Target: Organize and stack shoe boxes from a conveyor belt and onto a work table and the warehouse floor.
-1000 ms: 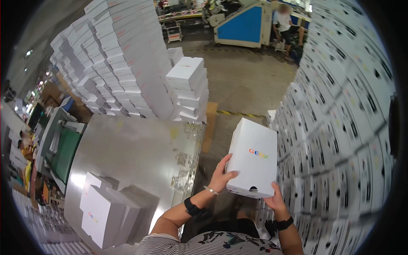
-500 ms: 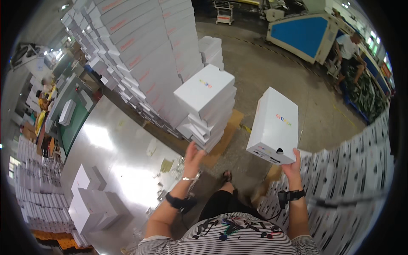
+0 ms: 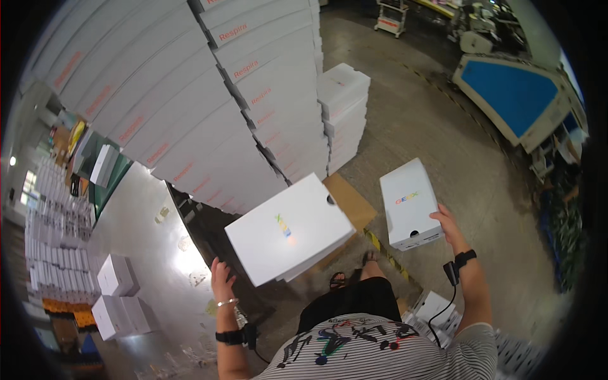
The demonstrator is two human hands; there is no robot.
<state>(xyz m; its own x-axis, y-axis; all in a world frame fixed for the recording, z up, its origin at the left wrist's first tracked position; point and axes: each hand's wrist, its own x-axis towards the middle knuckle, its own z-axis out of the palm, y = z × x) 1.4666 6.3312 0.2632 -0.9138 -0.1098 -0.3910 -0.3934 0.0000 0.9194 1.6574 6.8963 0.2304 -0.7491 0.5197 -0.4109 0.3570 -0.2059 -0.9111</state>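
Right hand: grasping white box, right side, near end
Left hand: released, left of box stack
Box place: aloft, right of stack
Box handling: I'd guess light, stiff, slightly slick card; I'd hold both long sides

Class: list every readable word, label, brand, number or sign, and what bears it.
Wording not copied:
Multicoloured letters: lid of the held box, right hand.
Multicoloured letters, partly glared: lid of the box near the left hand.
Red letters: sides of the tall box stacks; some blurred.
Black print, held box's end: too small to read.
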